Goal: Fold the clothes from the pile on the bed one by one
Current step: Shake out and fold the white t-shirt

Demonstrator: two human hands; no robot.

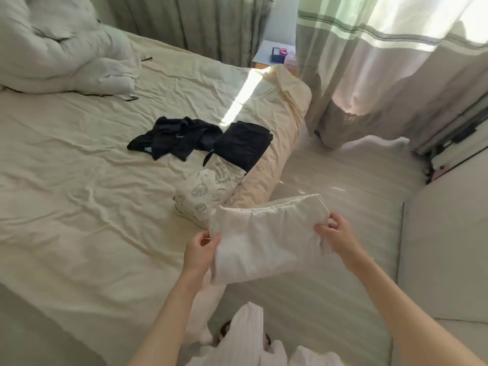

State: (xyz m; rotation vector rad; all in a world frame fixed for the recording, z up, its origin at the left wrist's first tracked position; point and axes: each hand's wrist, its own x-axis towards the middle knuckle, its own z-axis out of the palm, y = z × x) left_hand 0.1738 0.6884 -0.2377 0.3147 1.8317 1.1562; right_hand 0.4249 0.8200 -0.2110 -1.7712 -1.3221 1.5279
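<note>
Pale clothing [248, 336] at the bottom frame edge is cut off and hard to identify. Your left hand [199, 250] and right hand [336, 233] each pinch a side of the folded white fabric garment [264, 241], held off the cream-sheeted bed [79, 194] beside its near right edge, smooth and roughly rectangular.

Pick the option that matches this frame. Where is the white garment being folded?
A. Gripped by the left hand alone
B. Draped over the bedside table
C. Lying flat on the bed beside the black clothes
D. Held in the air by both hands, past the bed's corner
D: the left hand and the right hand each pinch an edge of the white garment, which hangs off the bed, over the floor.
</note>
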